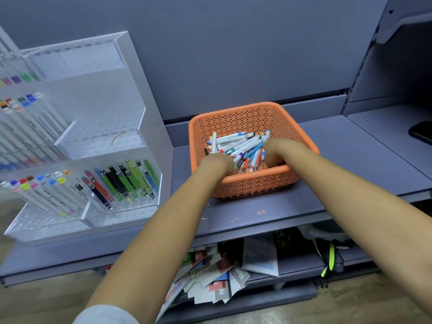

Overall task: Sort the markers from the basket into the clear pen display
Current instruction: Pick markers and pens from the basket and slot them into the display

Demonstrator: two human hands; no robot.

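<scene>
We extend both forearms into the perforated orange plastic basket (245,188). Left hand (217,163) and right hand (274,151) sink among smooth cylindrical markers (243,142); grip cannot be determined.

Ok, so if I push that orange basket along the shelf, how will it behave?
The orange basket would probably slide easily: it sits flat on the smooth shelf. It likely feels light, being perforated plastic holding only a shallow pile of markers. Being low and wide, it seems unlikely to tip.

Markers (238,146) lie in the basket (233,120) at mid-shelf (339,160); the display (100,108) stands at its left end; papers (217,281) lie underneath.
</scene>
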